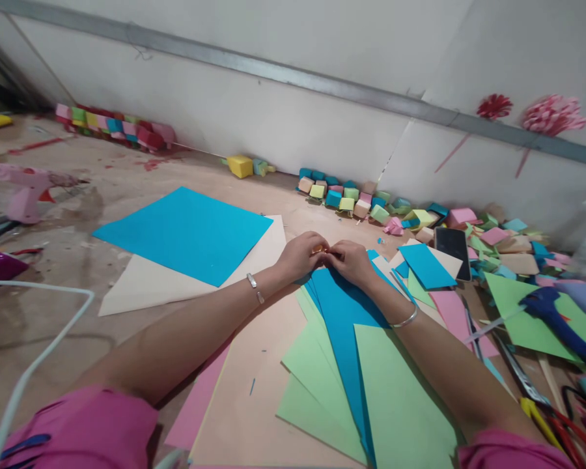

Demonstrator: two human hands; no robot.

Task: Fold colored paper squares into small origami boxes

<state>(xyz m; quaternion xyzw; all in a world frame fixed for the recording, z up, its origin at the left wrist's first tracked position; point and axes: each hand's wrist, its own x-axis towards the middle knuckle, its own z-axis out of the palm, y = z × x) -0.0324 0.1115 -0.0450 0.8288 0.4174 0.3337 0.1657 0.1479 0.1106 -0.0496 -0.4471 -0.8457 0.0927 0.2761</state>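
My left hand (303, 255) and my right hand (350, 260) meet at the fingertips, both closed in a pinch. Whatever lies between the fingers is too small and covered to name. Just below them spreads a blue paper sheet (342, 319), overlapping light green sheets (405, 384) and a large peach sheet (254, 391). Left of my hands, another blue sheet (185, 234) rests on a cream sheet (146, 283). To the right, a small blue rectangle of paper (427, 266) tops some paper offcuts.
Folded paper boxes (346, 195) line the wall, with a dark phone (453, 253) among paper pieces. A blue glue gun (557, 322) and scissors (520, 374) lie right. A pink glue gun (24, 189) and a white wire frame (43, 365) stand left.
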